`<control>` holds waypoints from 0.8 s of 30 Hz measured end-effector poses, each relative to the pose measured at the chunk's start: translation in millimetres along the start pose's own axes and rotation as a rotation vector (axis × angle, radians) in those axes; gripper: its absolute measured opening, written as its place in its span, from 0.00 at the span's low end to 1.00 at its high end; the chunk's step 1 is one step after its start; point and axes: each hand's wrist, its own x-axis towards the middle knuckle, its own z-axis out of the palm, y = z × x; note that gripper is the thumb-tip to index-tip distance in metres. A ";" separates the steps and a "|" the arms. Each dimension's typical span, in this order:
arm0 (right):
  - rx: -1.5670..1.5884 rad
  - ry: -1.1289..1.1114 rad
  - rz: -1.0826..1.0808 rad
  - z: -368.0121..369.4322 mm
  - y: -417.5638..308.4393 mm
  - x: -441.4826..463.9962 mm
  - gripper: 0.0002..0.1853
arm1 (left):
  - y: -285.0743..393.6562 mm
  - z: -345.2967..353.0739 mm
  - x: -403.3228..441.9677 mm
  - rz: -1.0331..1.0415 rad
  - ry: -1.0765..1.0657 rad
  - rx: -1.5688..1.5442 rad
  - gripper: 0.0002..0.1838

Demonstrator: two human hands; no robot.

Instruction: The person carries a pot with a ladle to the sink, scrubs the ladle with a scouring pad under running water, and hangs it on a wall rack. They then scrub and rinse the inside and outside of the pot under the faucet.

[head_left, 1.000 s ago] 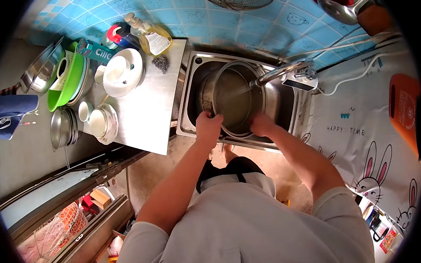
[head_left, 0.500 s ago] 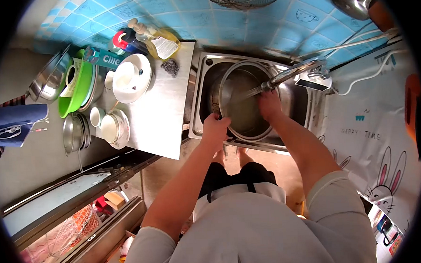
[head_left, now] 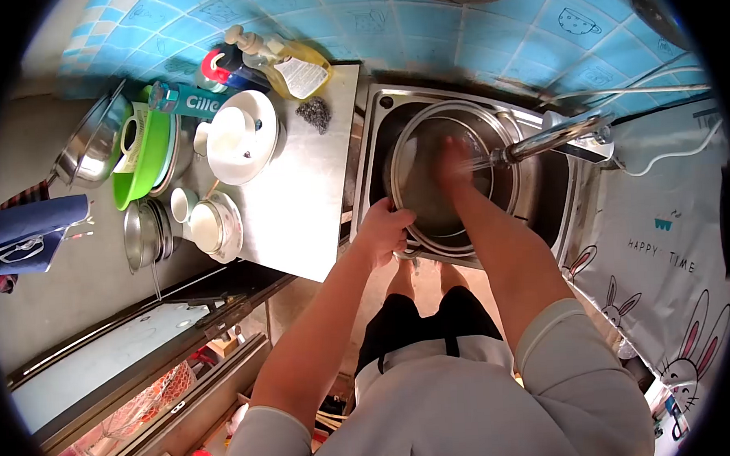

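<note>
In the head view, a round metal pot (head_left: 398, 157) with cloudy water in it sits in the steel sink (head_left: 365, 175). My left hand (head_left: 384, 231) is closed on the pot's near-left rim, thumb on top. My right hand (head_left: 453, 165) reaches into the pot, over or in the water, its fingers smeared by motion. Whether it holds anything does not show. From the right, the metal faucet (head_left: 553, 141) extends over the pot, and water runs from its end near my right wrist.
Left of the sink, a metal-topped counter (head_left: 303, 206) bears a dark scouring pad (head_left: 314, 114), a yellow soap bottle (head_left: 303, 76) and white bowls (head_left: 234, 132). A green basin (head_left: 143, 176) stands farther left. A patterned sheet (head_left: 649, 207) covers the right-hand surface.
My right hand has moved from the pot's right side toward its middle and far part. My left hand stays on the rim. The whole view has shifted slightly.
</note>
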 end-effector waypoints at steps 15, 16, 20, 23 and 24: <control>0.001 -0.464 -0.430 -86.2 25.1 -62.5 0.15 | -5.3 -2.1 -1.6 0.042 0.094 0.009 0.08; -0.033 -0.213 -0.413 -82.6 31.3 -49.8 0.15 | -1.1 1.2 -2.7 0.044 0.099 0.006 0.08; 0.100 -0.384 -0.046 -68.2 -3.6 20.9 0.13 | 8.1 6.0 0.3 0.008 0.052 0.044 0.07; 0.091 -0.045 -0.305 -29.3 -50.1 13.8 0.13 | 5.5 13.1 0.4 0.023 0.066 0.074 0.07; 0.130 0.156 -0.406 -10.4 -63.3 4.8 0.14 | 3.8 12.9 1.3 0.036 0.102 0.064 0.07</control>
